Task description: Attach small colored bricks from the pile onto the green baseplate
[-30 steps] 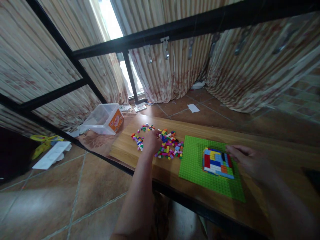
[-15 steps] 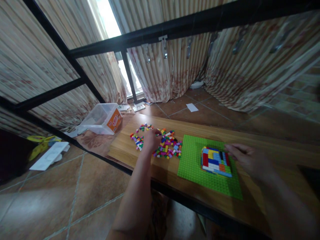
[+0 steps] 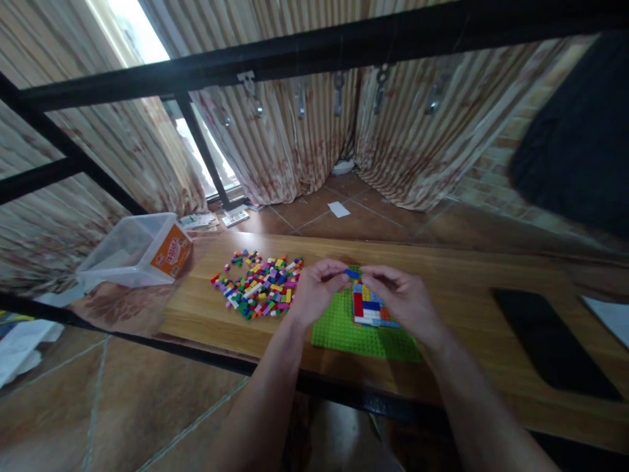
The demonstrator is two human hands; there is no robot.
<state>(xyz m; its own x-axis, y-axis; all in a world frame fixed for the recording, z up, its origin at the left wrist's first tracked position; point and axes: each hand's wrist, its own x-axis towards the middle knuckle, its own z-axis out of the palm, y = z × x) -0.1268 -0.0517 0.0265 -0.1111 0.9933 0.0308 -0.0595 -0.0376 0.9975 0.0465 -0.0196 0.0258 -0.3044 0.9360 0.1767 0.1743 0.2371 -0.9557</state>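
Note:
Over the far part of the green baseplate (image 3: 339, 334), my left hand (image 3: 319, 292) pinches a small blue brick (image 3: 352, 274) between thumb and fingers. Close by on the right, my right hand (image 3: 405, 298) has its fingertips drawn together at the brick's right end; what lies between them is hidden. Below both hands a block of stacked bricks (image 3: 369, 307) in red, blue, white, yellow and orange sits on the baseplate, its right side partly covered by my right hand.
Left of the baseplate, a loose pile of coloured bricks (image 3: 260, 288) lies on the wooden table (image 3: 196, 321). A clear plastic box (image 3: 132, 249) with an orange label stands beyond the table's left end. A black flat object (image 3: 553, 341) lies at right, near white paper (image 3: 609, 318).
My left hand has moved from the brick pile to the baseplate and now holds a blue brick. My right hand has come in beside it. The view has turned right.

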